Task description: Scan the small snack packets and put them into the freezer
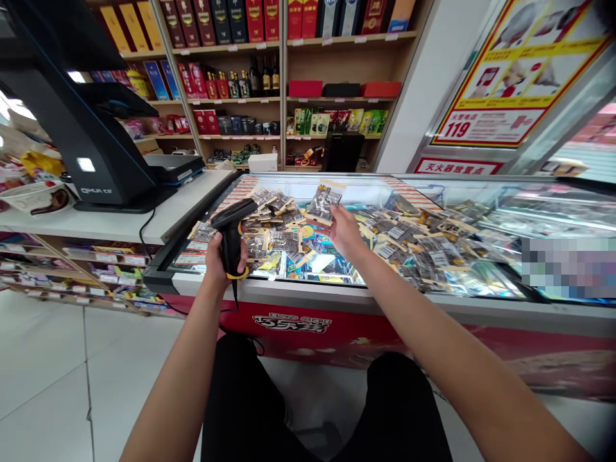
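Note:
My left hand [222,258] is wrapped round the grip of a black and yellow barcode scanner [233,234], its head tilted up to the right and its cord hanging below. In my right hand [344,230] is a small snack packet [327,200] with a clear, dark-printed front and tan ends, pinched at its lower right edge. It is raised above the glass top of the chest freezer [308,288]. Similar packets lie in a pile [276,224] just beyond the scanner. More packets spread in a larger heap [428,240] to the right of my right hand.
A point-of-sale terminal [91,147] stands on the white counter [144,221] at left. Behind the freezer, shelves [231,99] hold boxes and bottles. A fire-safety poster [520,77] hangs at right. The scanner's cord [235,295] runs down the freezer's front near my knees.

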Demonstrator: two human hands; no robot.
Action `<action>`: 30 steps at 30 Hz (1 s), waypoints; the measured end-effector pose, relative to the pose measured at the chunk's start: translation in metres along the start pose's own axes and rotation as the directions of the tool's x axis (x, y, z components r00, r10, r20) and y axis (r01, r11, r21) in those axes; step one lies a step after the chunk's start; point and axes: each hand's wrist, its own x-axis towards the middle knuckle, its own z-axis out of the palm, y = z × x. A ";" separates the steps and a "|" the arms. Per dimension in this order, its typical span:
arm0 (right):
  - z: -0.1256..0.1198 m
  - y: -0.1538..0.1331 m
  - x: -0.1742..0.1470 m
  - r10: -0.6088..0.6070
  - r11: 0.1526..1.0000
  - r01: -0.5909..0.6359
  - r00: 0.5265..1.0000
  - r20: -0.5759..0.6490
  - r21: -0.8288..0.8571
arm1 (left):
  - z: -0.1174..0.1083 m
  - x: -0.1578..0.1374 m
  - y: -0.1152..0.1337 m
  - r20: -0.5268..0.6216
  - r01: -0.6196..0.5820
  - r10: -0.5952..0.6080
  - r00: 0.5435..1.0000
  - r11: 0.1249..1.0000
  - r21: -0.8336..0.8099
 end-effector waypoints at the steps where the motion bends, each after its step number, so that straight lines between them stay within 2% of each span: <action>1: 0.007 0.003 -0.006 0.037 0.999 -0.037 0.999 0.004 0.032 | 0.000 -0.002 0.000 0.036 0.026 -0.026 0.999 1.000 0.003; 4: 0.018 0.011 -0.016 0.095 0.995 -0.095 0.995 -0.006 0.017 | 0.001 -0.006 0.001 0.139 0.139 -0.149 0.979 0.987 0.077; 8: 0.014 0.016 -0.018 0.054 0.996 -0.052 0.998 0.026 -0.073 | 0.005 -0.009 0.000 0.188 0.224 -0.260 0.947 0.955 0.194; 17: 0.015 0.005 -0.026 0.138 0.990 -0.138 0.990 0.014 0.010 | -0.001 -0.008 -0.002 0.227 0.212 -0.271 0.936 0.944 0.251; 21: 0.016 0.004 -0.027 0.124 0.992 -0.124 0.992 0.002 -0.019 | -0.001 -0.009 -0.002 0.220 0.241 -0.294 0.930 0.941 0.236; 26: 0.012 0.009 -0.024 0.086 0.985 -0.088 0.996 -0.022 -0.150 | -0.004 -0.005 -0.003 0.211 0.188 -0.202 0.956 0.979 0.085; 30: 0.011 0.009 -0.021 0.093 0.957 -0.101 0.995 -0.043 -0.271 | -0.006 -0.002 -0.002 0.071 0.028 -0.026 0.997 0.999 -0.036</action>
